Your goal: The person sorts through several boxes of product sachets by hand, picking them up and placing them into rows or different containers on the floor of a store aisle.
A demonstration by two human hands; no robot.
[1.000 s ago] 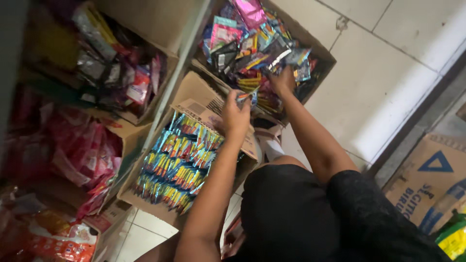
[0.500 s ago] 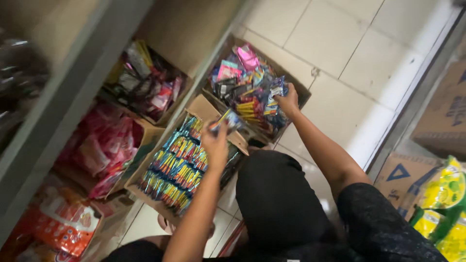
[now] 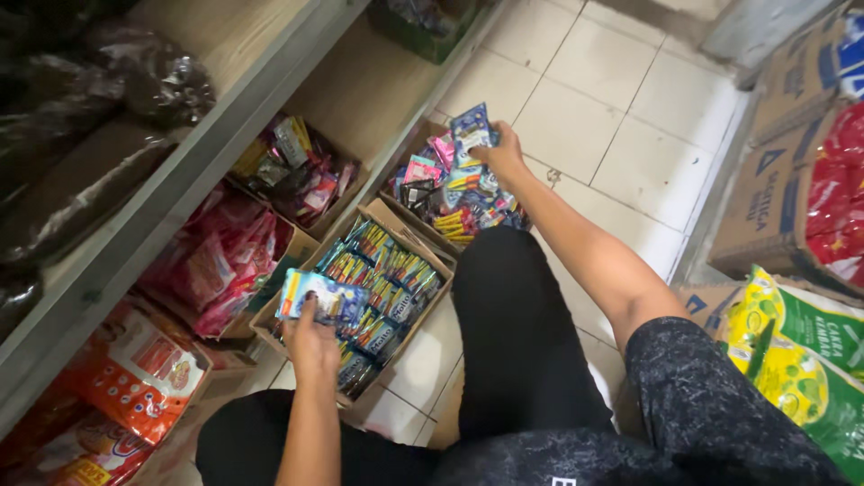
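We crouch on the tiled floor (image 3: 621,135) in front of a low shelf (image 3: 225,135), knees up, both arms stretched forward over open cardboard boxes.

Left hand (image 3: 310,342): closed on a small stack of blue packets (image 3: 319,297), thumb on top, fingers under. The stack is held flat and just above the near box (image 3: 378,279), over its left edge. This box is packed with slim, colourful packets standing on edge in tight rows, so a flat stack held low seems suited to sliding in alongside them. Forearm comes straight up from the lower edge of the view, wrist level.

Right hand (image 3: 499,157): closed on one blue packet (image 3: 472,130), pinched at its lower edge so the packet stands upright above the hand. It sits over the far box (image 3: 450,193), near that box's right rim. The far box holds a loose, mixed heap of packets, pink, blue and yellow, not in rows. Right arm is nearly fully extended, elbow low, crossing over the black trouser knee (image 3: 522,315).

Under the shelf, to the left: a box of red packets (image 3: 225,261) and orange bags (image 3: 135,378) at the floor's left edge. At right, yellow-green sacks (image 3: 801,351) lean by a brown carton (image 3: 774,189).
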